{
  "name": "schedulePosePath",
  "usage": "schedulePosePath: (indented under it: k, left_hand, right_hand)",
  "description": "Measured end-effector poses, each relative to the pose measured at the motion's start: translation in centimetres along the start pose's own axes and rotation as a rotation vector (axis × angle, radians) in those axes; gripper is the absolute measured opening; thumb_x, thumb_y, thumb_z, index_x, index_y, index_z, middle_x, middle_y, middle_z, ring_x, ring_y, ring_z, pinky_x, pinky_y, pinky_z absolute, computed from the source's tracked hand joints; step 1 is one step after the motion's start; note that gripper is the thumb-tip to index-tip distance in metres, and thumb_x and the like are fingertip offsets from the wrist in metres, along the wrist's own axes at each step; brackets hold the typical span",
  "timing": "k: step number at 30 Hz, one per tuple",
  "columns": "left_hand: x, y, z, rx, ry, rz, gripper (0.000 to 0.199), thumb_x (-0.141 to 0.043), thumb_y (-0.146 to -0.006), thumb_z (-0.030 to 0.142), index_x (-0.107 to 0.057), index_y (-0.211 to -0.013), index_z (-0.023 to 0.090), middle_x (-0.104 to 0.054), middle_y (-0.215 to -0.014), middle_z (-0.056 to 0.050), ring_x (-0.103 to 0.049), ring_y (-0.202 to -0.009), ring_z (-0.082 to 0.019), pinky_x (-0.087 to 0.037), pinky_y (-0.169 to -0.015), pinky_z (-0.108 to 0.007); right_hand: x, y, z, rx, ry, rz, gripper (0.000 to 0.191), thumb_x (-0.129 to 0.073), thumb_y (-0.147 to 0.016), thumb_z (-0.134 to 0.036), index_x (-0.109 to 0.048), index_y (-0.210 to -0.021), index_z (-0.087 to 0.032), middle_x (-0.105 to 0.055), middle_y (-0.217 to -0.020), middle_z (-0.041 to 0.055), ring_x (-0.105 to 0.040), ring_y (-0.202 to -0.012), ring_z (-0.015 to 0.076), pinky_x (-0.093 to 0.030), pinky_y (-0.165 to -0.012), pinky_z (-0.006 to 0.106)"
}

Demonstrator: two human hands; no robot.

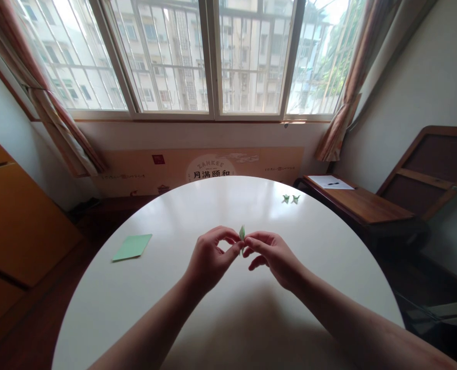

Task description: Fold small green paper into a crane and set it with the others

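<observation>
Between my two hands, above the middle of the white round table (167,329), is a small piece of folded green paper (242,233). It stands upright, narrow and pointed at the top. My left hand (215,257) pinches it from the left with thumb and forefinger. From the right, my right hand (272,254) grips it between thumb and fingertips, its lower fingers curled. The fingertips cover the paper's lower middle. Farther back on the right of the table sit two small folded green paper cranes (290,199), side by side.
A stack of square green paper (132,247) lies at the table's left. Beyond the right edge, a wooden bench (378,203) holds a white sheet (326,182) with a pen (334,184) on it. A printed cardboard panel (259,159) stands behind the table, under the barred window.
</observation>
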State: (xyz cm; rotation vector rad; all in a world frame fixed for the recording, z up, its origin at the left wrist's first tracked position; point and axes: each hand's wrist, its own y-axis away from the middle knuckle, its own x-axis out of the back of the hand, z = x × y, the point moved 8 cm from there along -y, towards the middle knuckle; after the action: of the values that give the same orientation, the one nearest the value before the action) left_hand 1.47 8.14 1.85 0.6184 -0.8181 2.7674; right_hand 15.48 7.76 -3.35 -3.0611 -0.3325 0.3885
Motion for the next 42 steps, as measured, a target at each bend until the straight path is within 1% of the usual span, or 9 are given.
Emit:
schedulePosePath:
  k: [3, 7, 13, 17, 21, 27, 32, 37, 42]
  left_hand:
    - [0.4, 0.1, 1.1, -0.072, -0.042, 0.014, 0.007, -0.07, -0.084, 0.023, -0.075, -0.086, 0.018, -0.073, -0.09, -0.007, -0.069, -0.079, -0.019, -0.048, -0.047, -0.019]
    - [0.8, 0.2, 1.5, -0.081, -0.046, 0.033, 0.009, -0.069, -0.084, 0.019, -0.077, -0.087, 0.02, -0.075, -0.09, -0.007, -0.07, -0.078, -0.019, -0.049, -0.049, -0.02]
    - [0.9, 0.1, 1.2, -0.013, 0.014, 0.069, 0.006, -0.072, -0.082, 0.021, -0.076, -0.086, 0.019, -0.075, -0.079, -0.004, -0.068, -0.071, -0.017, -0.05, -0.05, -0.02]
    - [0.8, 0.0, 0.6, 0.045, 0.063, 0.058, 0.021, -0.075, -0.08, 0.028, -0.076, -0.098, 0.017, -0.075, -0.079, -0.005, -0.068, -0.071, -0.019, -0.053, -0.051, -0.022]
    - [0.5, -0.1, 0.3, 0.069, 0.09, 0.019, 0.017, -0.073, -0.081, 0.026, -0.079, -0.095, 0.019, -0.075, -0.08, -0.005, -0.068, -0.072, -0.019, -0.054, -0.052, -0.022]
    - [0.6, 0.1, 0.5, 0.069, 0.106, 0.058, 0.017, -0.075, -0.079, 0.029, -0.08, -0.092, 0.019, -0.076, -0.083, -0.007, -0.067, -0.072, -0.02, -0.053, -0.048, -0.023]
    - [0.7, 0.1, 0.9, 0.043, 0.114, 0.081, 0.016, -0.076, -0.08, 0.031, -0.081, -0.091, 0.02, -0.075, -0.083, -0.006, -0.065, -0.068, -0.018, -0.05, -0.048, -0.022]
    - [0.8, 0.1, 1.2, 0.019, 0.096, 0.088, 0.013, -0.076, -0.081, 0.03, -0.08, -0.087, 0.02, -0.075, -0.081, -0.006, -0.064, -0.067, -0.017, -0.048, -0.049, -0.022]
    - [0.6, 0.0, 1.0, 0.045, 0.116, 0.074, 0.011, -0.076, -0.079, 0.03, -0.078, -0.082, 0.019, -0.073, -0.077, -0.005, -0.064, -0.067, -0.017, -0.048, -0.049, -0.022]
  right_hand:
    - [-0.1, 0.1, -0.1, -0.012, -0.072, -0.016, 0.029, -0.083, -0.076, -0.043, -0.078, -0.089, -0.017, -0.069, -0.081, 0.0073, -0.063, -0.078, 0.0189, -0.055, -0.056, 0.025]
    - [-0.5, 0.1, 0.1, -0.067, -0.146, -0.027, 0.029, -0.085, -0.073, -0.041, -0.078, -0.088, -0.017, -0.067, -0.081, 0.0069, -0.061, -0.075, 0.0175, -0.053, -0.054, 0.023]
    - [-0.8, 0.1, 0.0, -0.057, -0.139, -0.054, 0.031, -0.083, -0.075, -0.042, -0.079, -0.091, -0.016, -0.068, -0.083, 0.0075, -0.06, -0.073, 0.0163, -0.052, -0.052, 0.022]
    - [-0.7, 0.1, 0.1, -0.057, -0.127, -0.054, 0.032, -0.081, -0.078, -0.046, -0.078, -0.088, -0.016, -0.068, -0.081, 0.0072, -0.061, -0.072, 0.0162, -0.051, -0.052, 0.022]
    - [-0.6, 0.2, 0.2, -0.062, -0.139, -0.062, 0.032, -0.08, -0.079, -0.047, -0.078, -0.087, -0.016, -0.069, -0.081, 0.007, -0.061, -0.072, 0.0164, -0.051, -0.052, 0.023]
    - [-0.8, 0.3, 0.1, -0.065, -0.161, -0.087, 0.033, -0.076, -0.083, -0.048, -0.078, -0.093, -0.017, -0.071, -0.09, 0.0089, -0.06, -0.071, 0.0156, -0.051, -0.052, 0.023]
    - [-0.9, 0.3, 0.1, -0.076, -0.178, -0.092, 0.031, -0.077, -0.082, -0.046, -0.078, -0.094, -0.017, -0.07, -0.087, 0.0089, -0.06, -0.071, 0.0159, -0.051, -0.051, 0.022]
    - [-1.0, 0.2, 0.1, -0.069, -0.182, -0.109, 0.034, -0.075, -0.084, -0.048, -0.078, -0.096, -0.017, -0.071, -0.094, 0.01, -0.06, -0.071, 0.0154, -0.051, -0.052, 0.022]
    - [-0.9, 0.2, 0.3, -0.074, -0.201, -0.105, 0.032, -0.075, -0.084, -0.046, -0.078, -0.094, -0.016, -0.071, -0.092, 0.0094, -0.061, -0.07, 0.0153, -0.051, -0.051, 0.022]
